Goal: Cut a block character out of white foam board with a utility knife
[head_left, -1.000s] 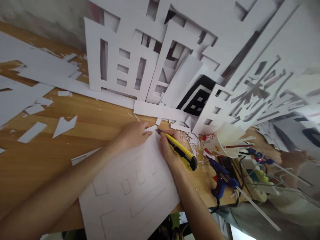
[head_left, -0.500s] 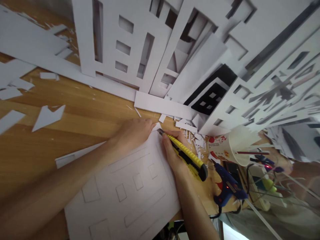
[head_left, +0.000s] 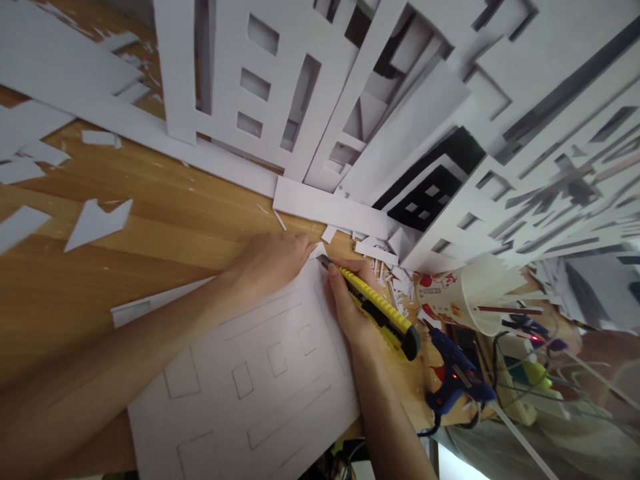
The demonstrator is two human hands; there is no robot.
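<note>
A white foam board sheet (head_left: 260, 380) with scored rectangles lies on the wooden table (head_left: 150, 233) near its front edge. My left hand (head_left: 273, 261) rests on the sheet's far corner, fingers curled and pressed down on it. My right hand (head_left: 350, 303) is closed round a yellow and black utility knife (head_left: 375, 307). The knife's blade tip touches the sheet's far corner, right beside my left fingertips.
White cut-out building facades (head_left: 310, 100) lean in a pile across the back. Loose white scraps (head_left: 95, 223) lie at the left. At the right stand a paper cup (head_left: 465, 293), a blue glue gun (head_left: 455, 373) and tangled cables (head_left: 525, 360).
The view has shifted a little, so the facades look closer. Both hands stay at the sheet's far corner, with the knife tip in the same spot.
</note>
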